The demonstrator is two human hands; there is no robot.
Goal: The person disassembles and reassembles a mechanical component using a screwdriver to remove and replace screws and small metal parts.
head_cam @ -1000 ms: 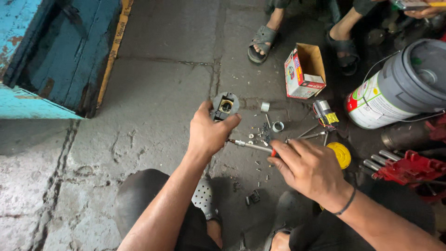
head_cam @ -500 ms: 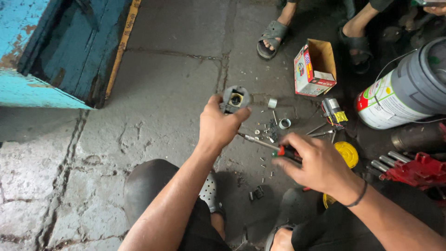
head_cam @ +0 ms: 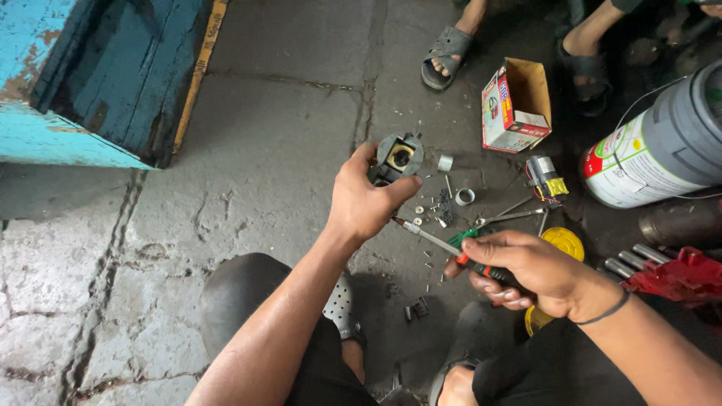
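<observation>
Raised metal part (head_cam: pixel 398 156) between left fingers (head_cam: pixel 359 167)

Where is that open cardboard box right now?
In the head view, the open cardboard box lies on the concrete floor at upper right, beyond the person's hands, between a sandalled foot and the big grey canister.

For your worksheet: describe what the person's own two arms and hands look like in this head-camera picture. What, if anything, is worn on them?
Both forearms are bare, with no sleeves in view and no gloves on either hand. The right hand has a thin dark band around its wrist. The left hand and its wrist carry nothing: no watch, band or ring shows. No markings are visible on either arm.
</observation>
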